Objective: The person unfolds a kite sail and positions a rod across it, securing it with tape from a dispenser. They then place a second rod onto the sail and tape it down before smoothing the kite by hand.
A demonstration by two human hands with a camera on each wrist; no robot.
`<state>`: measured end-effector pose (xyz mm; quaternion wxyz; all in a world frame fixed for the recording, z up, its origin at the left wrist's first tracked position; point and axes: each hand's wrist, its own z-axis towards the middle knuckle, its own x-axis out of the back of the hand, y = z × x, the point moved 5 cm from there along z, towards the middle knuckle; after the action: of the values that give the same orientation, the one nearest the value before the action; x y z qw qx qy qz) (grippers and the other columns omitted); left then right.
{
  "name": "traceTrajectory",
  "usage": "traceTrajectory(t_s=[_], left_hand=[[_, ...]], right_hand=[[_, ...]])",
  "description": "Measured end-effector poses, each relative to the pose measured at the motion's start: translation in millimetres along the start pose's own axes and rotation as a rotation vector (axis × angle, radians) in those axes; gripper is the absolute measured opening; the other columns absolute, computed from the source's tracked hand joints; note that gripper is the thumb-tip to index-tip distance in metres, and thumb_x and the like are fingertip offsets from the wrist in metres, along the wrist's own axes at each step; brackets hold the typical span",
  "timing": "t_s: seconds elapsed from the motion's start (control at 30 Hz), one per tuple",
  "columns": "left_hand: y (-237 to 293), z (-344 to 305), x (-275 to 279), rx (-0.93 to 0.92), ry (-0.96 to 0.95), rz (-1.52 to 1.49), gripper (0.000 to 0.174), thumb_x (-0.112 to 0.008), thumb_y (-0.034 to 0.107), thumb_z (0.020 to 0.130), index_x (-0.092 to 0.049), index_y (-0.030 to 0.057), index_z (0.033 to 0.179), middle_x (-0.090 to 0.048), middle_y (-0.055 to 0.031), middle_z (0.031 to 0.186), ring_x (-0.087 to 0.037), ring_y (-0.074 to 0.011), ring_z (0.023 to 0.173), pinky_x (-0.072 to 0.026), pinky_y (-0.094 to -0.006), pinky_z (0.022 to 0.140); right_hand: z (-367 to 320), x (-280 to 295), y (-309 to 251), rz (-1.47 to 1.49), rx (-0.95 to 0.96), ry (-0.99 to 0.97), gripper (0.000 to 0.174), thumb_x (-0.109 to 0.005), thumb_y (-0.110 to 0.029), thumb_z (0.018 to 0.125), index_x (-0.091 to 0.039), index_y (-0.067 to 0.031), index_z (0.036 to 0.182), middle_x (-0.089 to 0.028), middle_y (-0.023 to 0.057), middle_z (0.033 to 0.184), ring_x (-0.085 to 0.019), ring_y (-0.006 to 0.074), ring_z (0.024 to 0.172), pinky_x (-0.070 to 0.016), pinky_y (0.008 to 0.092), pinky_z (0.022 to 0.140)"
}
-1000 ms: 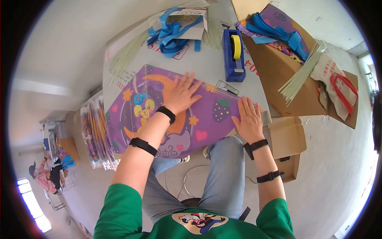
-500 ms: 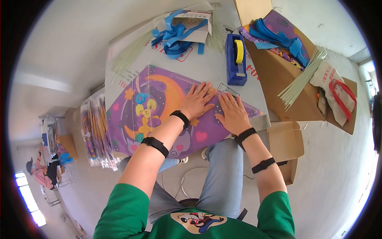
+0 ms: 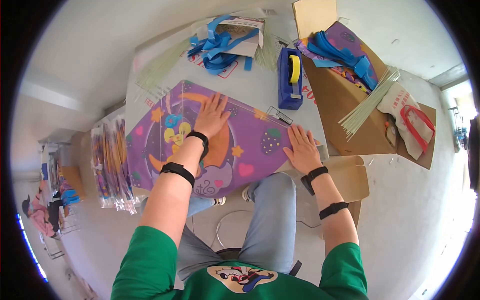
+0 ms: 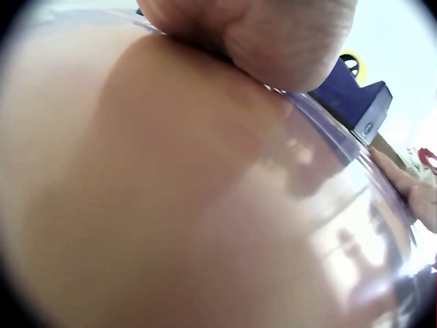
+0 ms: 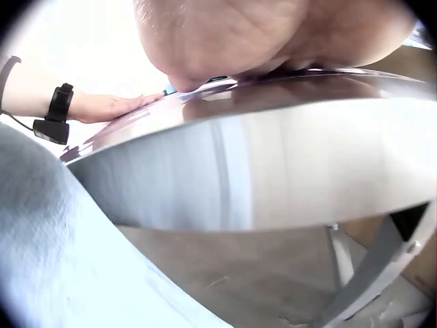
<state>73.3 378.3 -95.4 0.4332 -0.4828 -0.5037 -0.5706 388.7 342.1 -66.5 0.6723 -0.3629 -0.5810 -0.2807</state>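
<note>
A purple printed sheet, shaped like a kite (image 3: 255, 147), lies on the table with its folded upper edge running down to the right. It shows a moon, a cartoon animal, stars and hearts. My left hand (image 3: 212, 119) rests on it near that edge, over the orange moon, fingers straight and pointing away from me. Flat near the right corner lies my right hand (image 3: 304, 151), fingers extended along the edge. Close up in the left wrist view, my left palm (image 4: 273, 41) is over the shiny sheet. The right wrist view has my right palm (image 5: 225, 41) at the table's rim.
Beyond the sheet stand a blue tape dispenser (image 3: 290, 82) and a box draped with blue ribbons (image 3: 220, 52). Thin pale rods (image 3: 162, 70) lie to the left. At right, a cardboard box (image 3: 340, 120) bears more rods and a cloth bag (image 3: 407, 117). Bagged packets (image 3: 111, 162) hang at left.
My hands first came together at the middle of the upper edge. Since then they have slid apart, the left toward the moon and the right toward the right corner.
</note>
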Motion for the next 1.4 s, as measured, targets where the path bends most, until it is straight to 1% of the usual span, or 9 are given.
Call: traceTrajectory(t_s=[0.23,0.33,0.43,0.5,0.63,0.73,0.93,1.33,1.4], left_hand=[[-6,-8,1,0.048,0.084,0.032,0.058,-0.040,0.044,0.097,-0.030,0.0162,0.147,-0.024,-0.0113,0.154,-0.022,-0.0292,0.142,-0.0185,-0.0461,0.114],[0,-20,4,0.039,0.127,0.027,0.058,-0.042,0.043,0.096,-0.031,0.0161,0.146,-0.024,-0.0110,0.153,-0.024,-0.0294,0.141,-0.0189,-0.0476,0.114],[8,-34,3,0.021,0.121,0.043,0.057,-0.042,0.042,0.096,-0.032,0.0149,0.146,-0.027,-0.0106,0.152,-0.026,-0.0289,0.140,-0.0198,-0.0477,0.114],[11,-38,2,0.054,0.138,0.037,0.056,-0.042,0.042,0.096,-0.035,0.0135,0.144,-0.029,-0.0100,0.151,-0.027,-0.0280,0.139,-0.0207,-0.0478,0.113],[14,-44,4,0.082,0.180,0.059,0.055,-0.041,0.041,0.096,-0.037,0.0127,0.143,-0.031,-0.0096,0.150,-0.029,-0.0274,0.139,-0.0220,-0.0476,0.113],[15,-46,6,0.099,0.122,0.053,0.054,-0.041,0.041,0.096,-0.039,0.0132,0.142,-0.031,-0.0090,0.150,-0.029,-0.0272,0.138,-0.0229,-0.0473,0.113],[14,-45,7,0.126,0.131,0.041,0.052,-0.041,0.040,0.096,-0.039,0.0153,0.142,-0.031,-0.0064,0.150,-0.030,-0.0249,0.138,-0.0224,-0.0462,0.113],[13,-45,12,0.142,0.140,-0.057,0.051,-0.048,0.037,0.094,-0.043,0.0159,0.139,-0.033,-0.0054,0.149,-0.030,-0.0246,0.138,-0.0214,-0.0466,0.113],[13,-44,12,0.152,0.115,-0.058,0.051,-0.049,0.037,0.093,-0.044,0.0160,0.139,-0.034,-0.0054,0.149,-0.030,-0.0239,0.138,-0.0210,-0.0464,0.113]], right_hand=[[-41,5,29,-0.080,-0.117,-0.031,0.064,-0.052,-0.037,0.091,-0.034,-0.0025,0.142,-0.033,0.0129,0.149,-0.030,0.0288,0.138,-0.0208,0.0470,0.114],[-32,14,32,-0.010,-0.149,0.043,0.060,-0.054,-0.032,0.091,-0.037,-0.0016,0.140,-0.039,0.0158,0.145,-0.034,0.0318,0.135,-0.0258,0.0446,0.112],[3,36,47,0.311,-0.284,0.347,0.049,-0.058,-0.027,0.090,-0.049,-0.0028,0.131,-0.051,0.0173,0.133,-0.049,0.0322,0.122,-0.0388,0.0412,0.102],[34,51,55,0.566,-0.475,0.364,0.037,-0.061,-0.024,0.088,-0.060,-0.0035,0.118,-0.060,0.0169,0.118,-0.059,0.0295,0.103,-0.0468,0.0378,0.087],[93,57,62,0.600,-0.570,0.445,0.027,-0.061,-0.023,0.087,-0.067,-0.0038,0.104,-0.065,0.0154,0.104,-0.062,0.0269,0.089,-0.0473,0.0350,0.079],[114,38,69,0.720,-0.729,0.173,0.023,-0.062,-0.021,0.086,-0.069,-0.0022,0.096,-0.067,0.0119,0.090,-0.062,0.0222,0.081,-0.0463,0.0306,0.077],[111,36,57,1.292,-0.911,0.283,0.015,-0.067,-0.019,0.087,-0.067,-0.0070,0.095,-0.063,-0.0025,0.082,-0.045,0.0046,0.063,-0.0377,0.0210,0.057],[92,27,45,1.790,-0.957,0.488,0.007,-0.063,-0.012,0.088,-0.062,-0.0067,0.092,-0.060,-0.0009,0.088,-0.052,0.0082,0.081,-0.0438,0.0259,0.078],[88,34,35,1.755,-0.833,0.540,0.009,-0.063,-0.012,0.088,-0.060,-0.0048,0.091,-0.060,0.0005,0.087,-0.054,0.0095,0.085,-0.0441,0.0260,0.080]])
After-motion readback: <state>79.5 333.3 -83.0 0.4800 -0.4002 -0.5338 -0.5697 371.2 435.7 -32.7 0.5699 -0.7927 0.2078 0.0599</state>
